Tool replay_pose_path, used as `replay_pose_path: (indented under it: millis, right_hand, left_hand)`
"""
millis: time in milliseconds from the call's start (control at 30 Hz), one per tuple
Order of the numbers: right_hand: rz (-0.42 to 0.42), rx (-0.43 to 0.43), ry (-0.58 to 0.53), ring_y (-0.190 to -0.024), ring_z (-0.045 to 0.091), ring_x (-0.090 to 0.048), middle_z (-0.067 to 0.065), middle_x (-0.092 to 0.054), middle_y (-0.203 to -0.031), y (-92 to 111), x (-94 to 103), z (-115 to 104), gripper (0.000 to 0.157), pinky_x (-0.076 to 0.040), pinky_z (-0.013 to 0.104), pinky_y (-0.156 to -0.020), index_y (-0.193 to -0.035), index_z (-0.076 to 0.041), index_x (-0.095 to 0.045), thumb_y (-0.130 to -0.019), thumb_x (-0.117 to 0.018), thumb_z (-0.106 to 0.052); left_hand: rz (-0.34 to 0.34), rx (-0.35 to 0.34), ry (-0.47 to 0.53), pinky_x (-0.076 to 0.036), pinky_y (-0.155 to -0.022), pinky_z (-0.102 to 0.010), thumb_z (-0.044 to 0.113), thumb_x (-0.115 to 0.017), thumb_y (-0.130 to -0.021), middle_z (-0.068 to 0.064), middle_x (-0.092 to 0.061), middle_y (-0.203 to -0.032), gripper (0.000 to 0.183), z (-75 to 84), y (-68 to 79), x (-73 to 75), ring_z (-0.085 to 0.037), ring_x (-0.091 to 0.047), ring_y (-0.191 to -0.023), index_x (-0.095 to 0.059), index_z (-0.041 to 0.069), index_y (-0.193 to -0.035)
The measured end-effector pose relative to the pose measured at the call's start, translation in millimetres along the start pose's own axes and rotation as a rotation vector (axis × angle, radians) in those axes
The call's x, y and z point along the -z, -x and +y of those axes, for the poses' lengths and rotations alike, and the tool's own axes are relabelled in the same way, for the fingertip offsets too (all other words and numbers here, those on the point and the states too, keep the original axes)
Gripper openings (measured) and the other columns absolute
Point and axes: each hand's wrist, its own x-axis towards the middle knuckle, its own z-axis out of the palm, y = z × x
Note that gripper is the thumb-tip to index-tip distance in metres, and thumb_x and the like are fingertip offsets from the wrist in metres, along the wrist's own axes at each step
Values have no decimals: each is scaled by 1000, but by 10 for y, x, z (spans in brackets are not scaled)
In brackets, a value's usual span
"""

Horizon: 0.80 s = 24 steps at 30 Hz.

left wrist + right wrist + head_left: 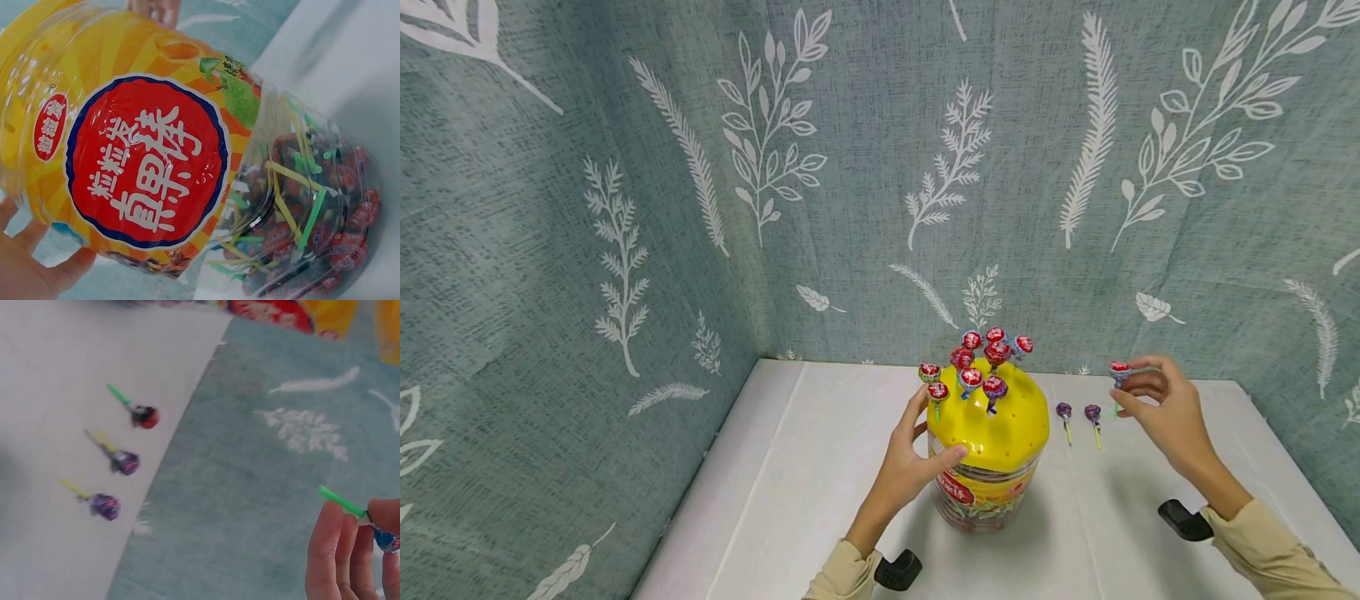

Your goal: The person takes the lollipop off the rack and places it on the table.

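A clear plastic candy jar (147, 162) with a yellow lid (1000, 437) stands upright. Several wrapped lollipops (970, 379) stick up from holes in that lid. My left hand (913, 458) grips the jar by its upper left side, thumb at the front of the lid's edge. Off to the right of the jar, my right hand (1172, 417) pinches a lollipop (1120, 372) by its green stick, between thumb and fingers. In the right wrist view its blue wrapper (386, 540) shows below the thumb. More lollipops and their sticks (300, 206) fill the jar's bottom.
Two purple-wrapped lollipops (1093, 413) with yellow sticks lie on the white table (820, 467) between the jar and my right hand. The right wrist view adds a red-wrapped lollipop (145, 417) beside them. A leaf-patterned cloth (865, 167) hangs behind the table.
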Motion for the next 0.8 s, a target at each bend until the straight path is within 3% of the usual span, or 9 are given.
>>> replay_pose_path:
  millis: [133, 467, 800]
  right_hand:
    - [-3, -48, -13, -73, 3, -62, -2, -59, -88, -26, 25, 139, 38, -55, 26, -57, -118, -4, -44, -87, -67, -6]
    - [-2, -207, 46, -68, 11, -64, 6, -60, -88, -84, 60, 456, 43, -55, 28, -57, -120, 3, -41, -88, -65, -11]
    - [18, -279, 106, -60, 9, -62, 11, -62, -82, -119, 49, 839, 43, -55, 29, -53, -120, 6, -45, -84, -67, -4]
  left_hand:
    - [8, -13, -7, -34, -105, -46, 40, -71, -81, 7, -34, -147, 83, -118, -12, -9, -16, -32, -134, -25, 27, -149]
    - [14, -13, -19, -34, -104, -45, 42, -70, -81, 7, -34, -148, 83, -110, -12, -7, -16, -32, -133, -24, 29, -149]
    - [14, 18, -28, -34, -104, -45, 44, -70, -80, 7, -34, -148, 84, -80, -6, -12, -17, -33, -133, -24, 31, -149]
